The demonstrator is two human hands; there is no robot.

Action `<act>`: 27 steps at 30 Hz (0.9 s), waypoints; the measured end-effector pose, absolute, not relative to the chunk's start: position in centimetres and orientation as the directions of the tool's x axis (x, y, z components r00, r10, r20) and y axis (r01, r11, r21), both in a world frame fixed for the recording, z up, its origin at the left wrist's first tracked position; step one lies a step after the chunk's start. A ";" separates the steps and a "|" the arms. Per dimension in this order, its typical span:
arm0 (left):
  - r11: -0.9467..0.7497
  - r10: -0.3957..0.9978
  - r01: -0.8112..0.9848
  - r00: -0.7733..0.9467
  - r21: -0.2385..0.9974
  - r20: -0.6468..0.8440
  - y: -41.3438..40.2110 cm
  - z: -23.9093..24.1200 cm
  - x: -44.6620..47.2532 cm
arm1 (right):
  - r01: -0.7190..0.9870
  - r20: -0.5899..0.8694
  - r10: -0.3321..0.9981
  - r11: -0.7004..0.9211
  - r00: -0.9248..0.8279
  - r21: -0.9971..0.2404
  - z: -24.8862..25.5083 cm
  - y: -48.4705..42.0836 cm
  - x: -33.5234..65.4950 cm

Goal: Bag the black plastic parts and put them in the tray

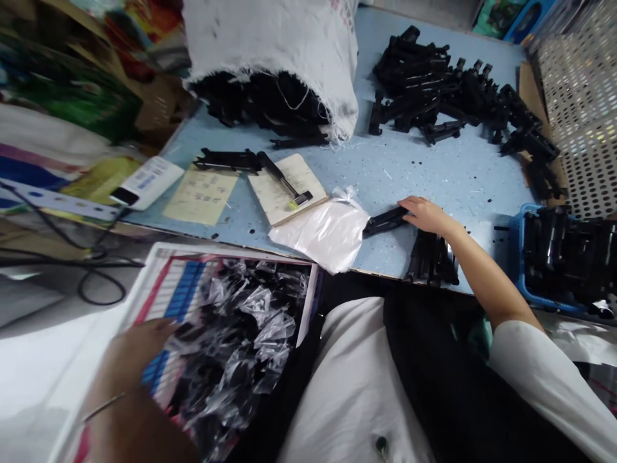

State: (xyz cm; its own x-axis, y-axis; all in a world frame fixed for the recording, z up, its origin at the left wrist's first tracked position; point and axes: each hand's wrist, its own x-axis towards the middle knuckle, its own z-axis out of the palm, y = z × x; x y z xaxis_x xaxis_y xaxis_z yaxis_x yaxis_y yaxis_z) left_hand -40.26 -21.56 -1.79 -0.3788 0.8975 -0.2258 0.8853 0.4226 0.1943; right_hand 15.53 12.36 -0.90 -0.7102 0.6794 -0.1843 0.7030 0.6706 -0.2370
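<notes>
While a blue tabletop [434,173] stretches out before the person, a white crate [308,299] sits below its near edge on the left, heaped with bagged black pieces [241,347]. Across the tabletop lies a white sack [274,32], more black parts showing at its frayed mouth, and a loose pile [424,77] of them spreads to the right, beyond a filled blue basket [518,251]. Nearer the middle I see white plastic film [322,235] against a pale board [308,170], with a yellow note [202,193] to the left. The left hand [139,350] is blurred over the crate, right beside a bagged piece; I cannot tell whether its fingers grip it. The right hand [427,214] has its fingers bent close around one end of a black part [385,222] near the tabletop's front edge; the other end meets the film, whether inside it I cannot tell. Slimmest of all, a black-handled tool [284,177] rests on the board.
</notes>
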 end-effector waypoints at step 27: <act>0.078 0.997 0.551 -0.056 0.831 -0.057 -1.8 -3.0 -15.8 | -0.323 -0.360 0.754 -0.589 -0.550 -0.741 -1.9 1.7 4.1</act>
